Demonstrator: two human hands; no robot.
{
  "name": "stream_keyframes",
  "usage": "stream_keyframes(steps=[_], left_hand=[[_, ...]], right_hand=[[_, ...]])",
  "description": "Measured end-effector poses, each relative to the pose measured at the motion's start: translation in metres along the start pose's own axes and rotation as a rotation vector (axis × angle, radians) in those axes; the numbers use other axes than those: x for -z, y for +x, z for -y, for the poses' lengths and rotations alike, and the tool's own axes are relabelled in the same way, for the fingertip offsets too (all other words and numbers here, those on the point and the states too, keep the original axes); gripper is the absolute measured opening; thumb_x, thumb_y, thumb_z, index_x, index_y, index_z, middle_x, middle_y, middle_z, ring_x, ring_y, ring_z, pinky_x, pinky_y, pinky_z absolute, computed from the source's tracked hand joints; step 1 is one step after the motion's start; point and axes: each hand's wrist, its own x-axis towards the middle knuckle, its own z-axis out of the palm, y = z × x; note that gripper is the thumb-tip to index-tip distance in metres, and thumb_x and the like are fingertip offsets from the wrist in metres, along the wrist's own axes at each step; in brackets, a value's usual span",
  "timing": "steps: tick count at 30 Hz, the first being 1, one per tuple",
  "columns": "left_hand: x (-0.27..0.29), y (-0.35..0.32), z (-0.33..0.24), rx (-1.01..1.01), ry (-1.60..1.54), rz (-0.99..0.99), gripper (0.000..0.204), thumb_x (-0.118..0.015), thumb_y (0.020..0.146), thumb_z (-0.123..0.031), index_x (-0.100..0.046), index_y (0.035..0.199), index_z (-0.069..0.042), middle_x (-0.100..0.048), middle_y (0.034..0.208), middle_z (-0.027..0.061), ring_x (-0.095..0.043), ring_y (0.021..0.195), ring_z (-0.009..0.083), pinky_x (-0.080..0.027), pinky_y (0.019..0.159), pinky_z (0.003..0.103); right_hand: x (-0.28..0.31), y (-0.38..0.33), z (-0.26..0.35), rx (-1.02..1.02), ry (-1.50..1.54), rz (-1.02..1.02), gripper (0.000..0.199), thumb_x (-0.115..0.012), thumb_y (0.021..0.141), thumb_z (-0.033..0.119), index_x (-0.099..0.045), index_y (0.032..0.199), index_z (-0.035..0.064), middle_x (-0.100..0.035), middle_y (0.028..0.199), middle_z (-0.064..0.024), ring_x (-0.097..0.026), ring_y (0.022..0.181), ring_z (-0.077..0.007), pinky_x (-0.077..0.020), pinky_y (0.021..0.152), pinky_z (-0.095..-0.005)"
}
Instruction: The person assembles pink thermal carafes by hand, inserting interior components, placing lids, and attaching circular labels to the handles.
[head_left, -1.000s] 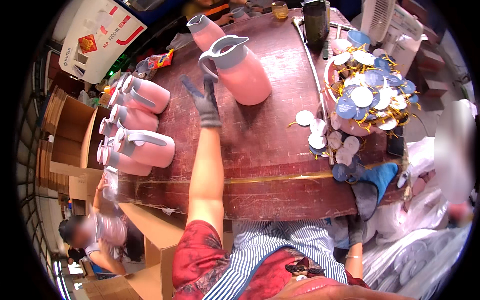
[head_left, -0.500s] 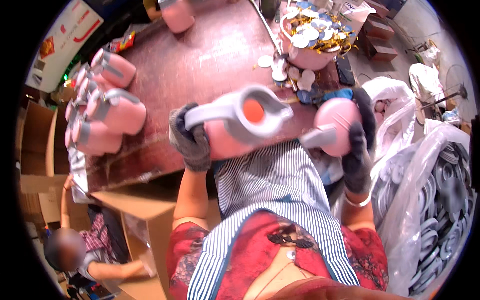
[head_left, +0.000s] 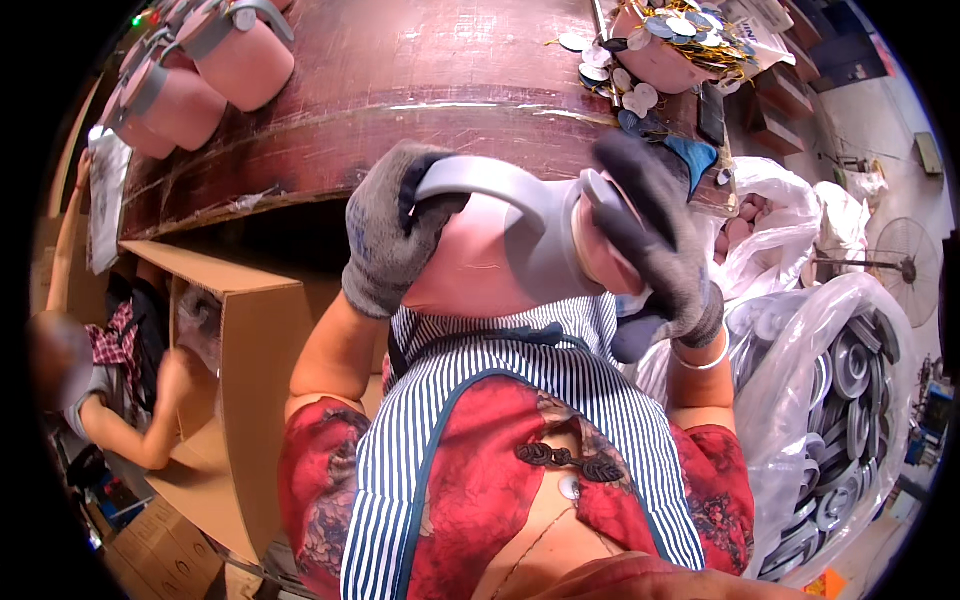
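Observation:
A pink pitcher [head_left: 475,258] with a grey collar and handle lies tilted on its side before my apron, its mouth toward the right. My left hand [head_left: 385,232], in a grey glove with dark fingers, is closed round the grey handle. At the mouth, my gloved right hand [head_left: 665,250] grips a pink lid [head_left: 603,248] and presses it against the collar. The fingers cover much of the lid, so I cannot tell how deep it sits.
Several pink pitchers [head_left: 180,105] stand at the table's left. A pink tub [head_left: 655,55] of round tags sits at the back right, beside a phone [head_left: 711,112]. Bags of pink lids [head_left: 740,225] and grey parts [head_left: 850,370] are at right. A co-worker [head_left: 120,400] reaches into a carton [head_left: 255,400].
The pitcher has turned so its mouth faces right, and my right hand has brought the lid from beside it onto the mouth. My view has shifted nearer the table's front edge.

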Motion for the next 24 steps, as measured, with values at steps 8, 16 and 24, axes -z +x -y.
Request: stream_keyframes(steps=[8, 16, 24], left_hand=[[-0.008, -0.002, -0.003, 0.104, -0.076, 0.065, 0.024, -0.069, 0.086, -0.015, -0.064, 0.106, -0.004, -0.067, 0.090, 0.0130, -0.067, 0.083, 0.0274, -0.052, 0.076, 0.034], [-0.031, -0.008, 0.012, -0.047, 0.261, 0.216, 0.032, -0.073, 0.082, -0.021, -0.063, 0.109, -0.007, -0.066, 0.090, 0.0123, -0.066, 0.084, 0.0334, -0.053, 0.076, 0.037], [-0.060, 0.003, -0.022, -0.100, 0.274, -0.057, 0.022, -0.068, 0.084, -0.019, -0.065, 0.103, -0.008, -0.064, 0.082, 0.0065, -0.065, 0.077, 0.0277, -0.052, 0.072, 0.037]], right_hand=[[-0.017, -0.011, -0.007, 0.181, -0.144, -0.009, 0.061, -0.065, 0.080, 0.057, -0.066, 0.121, 0.0117, -0.051, 0.138, -0.0265, -0.051, 0.123, -0.0468, -0.0422, 0.103, -0.0529], [-0.019, -0.036, 0.006, -0.752, 0.026, 0.331, 0.116, -0.066, 0.072, 0.074, -0.027, 0.154, 0.0015, -0.036, 0.152, -0.0269, -0.038, 0.138, -0.0471, -0.0329, 0.113, -0.0476], [-0.054, -0.024, -0.032, -0.475, -0.011, -0.181, 0.064, -0.037, 0.103, 0.044, -0.039, 0.143, -0.0061, -0.053, 0.135, -0.0273, -0.054, 0.125, -0.0383, -0.0412, 0.107, -0.0410]])
